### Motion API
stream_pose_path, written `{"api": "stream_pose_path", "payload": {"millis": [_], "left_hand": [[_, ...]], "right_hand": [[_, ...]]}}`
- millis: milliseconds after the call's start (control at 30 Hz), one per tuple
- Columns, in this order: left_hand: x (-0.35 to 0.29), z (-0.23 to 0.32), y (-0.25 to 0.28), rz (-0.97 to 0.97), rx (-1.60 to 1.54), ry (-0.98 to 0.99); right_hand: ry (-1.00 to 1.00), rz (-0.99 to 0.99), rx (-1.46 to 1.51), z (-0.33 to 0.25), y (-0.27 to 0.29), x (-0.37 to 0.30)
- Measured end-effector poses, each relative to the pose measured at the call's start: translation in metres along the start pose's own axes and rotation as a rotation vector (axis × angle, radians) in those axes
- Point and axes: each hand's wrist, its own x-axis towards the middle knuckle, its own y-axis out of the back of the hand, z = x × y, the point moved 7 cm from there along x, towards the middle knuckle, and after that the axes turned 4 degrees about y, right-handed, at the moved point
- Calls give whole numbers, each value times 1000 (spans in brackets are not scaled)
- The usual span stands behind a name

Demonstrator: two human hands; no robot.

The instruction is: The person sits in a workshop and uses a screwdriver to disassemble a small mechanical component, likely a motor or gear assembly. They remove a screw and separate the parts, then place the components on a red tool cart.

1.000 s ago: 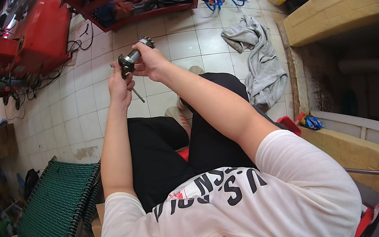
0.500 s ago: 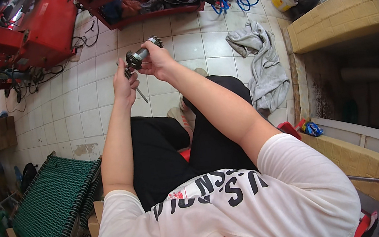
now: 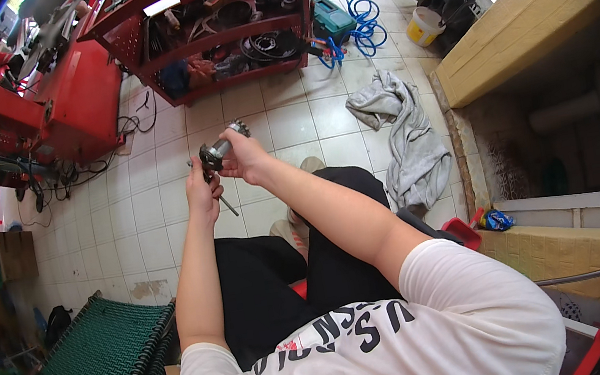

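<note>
My right hand (image 3: 247, 158) is closed around a metal shaft (image 3: 221, 149), a grey cylinder with a toothed wheel at its far end and a dark, notched flange at its near end. The shaft is held tilted above the tiled floor, out past my knees. Close beside the flange, my left hand (image 3: 202, 193) is closed on a thin metal rod (image 3: 230, 208) that sticks out below the fingers. The rod's upper end is partly hidden by the fingers, and I cannot tell whether it touches the flange.
Ahead stands a red tool cart (image 3: 233, 39) with loaded shelves. A teal case (image 3: 332, 19) and coiled blue hose (image 3: 368, 28) lie to its right. A grey cloth (image 3: 411, 149) lies on the floor. At left are a red machine (image 3: 77, 104) and a green woven seat (image 3: 97, 354).
The view has tilted up, so the scene sits lower and more of the cart shows. Both hands keep their grips, with little change between them.
</note>
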Motion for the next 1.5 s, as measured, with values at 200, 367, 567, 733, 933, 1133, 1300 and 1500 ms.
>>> {"api": "stream_pose_path", "payload": {"millis": [200,367,567,733,933,1133,1300,1500], "left_hand": [[-5,2,-5,-114,-204,50],[-1,2,-1,-104,-95,-8],[-4,1,-4,-72,-138,33],[-8,7,-9,-149,-149,-26],[-7,7,-9,-113,-103,-45],[-4,3,-5,-143,-156,-14],[-7,8,-11,-134,-163,-55],[-5,6,-6,-95,-130,-63]], "right_hand": [[1,-23,21,-5,-4,-6],[-22,-26,10,-2,-2,-3],[-22,-39,10,-6,-5,-6],[-24,-32,7,-5,-5,-8],[-47,-64,8,0,-2,1],[-42,-66,-5,1,-4,-1],[-45,-42,16,-1,-3,-3],[-70,-69,3,2,-3,0]]}}
